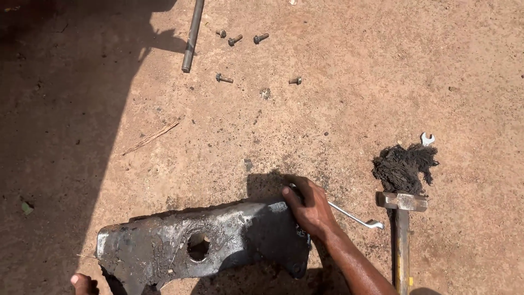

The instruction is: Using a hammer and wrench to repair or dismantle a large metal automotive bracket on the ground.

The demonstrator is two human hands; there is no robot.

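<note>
My right hand (310, 208) curled around slim silver ring spanner (357, 218) at right end of greasy dark metal bracket (218, 243). My left hand (83, 284) barely visible, grip unclear. Steel hammer (403, 218) nearby.

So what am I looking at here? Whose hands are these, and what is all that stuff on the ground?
The camera sits on a person's head and looks down at bare, sandy ground. The right hand grips the edge of a big, greasy metal plate with a round hole in it. Only a bit of the left hand peeks in by the plate's other end. Near the right hand lies a thin wrench. Further right are a hammer and a black rag. Up top lie loose bolts and a metal rod.
</note>
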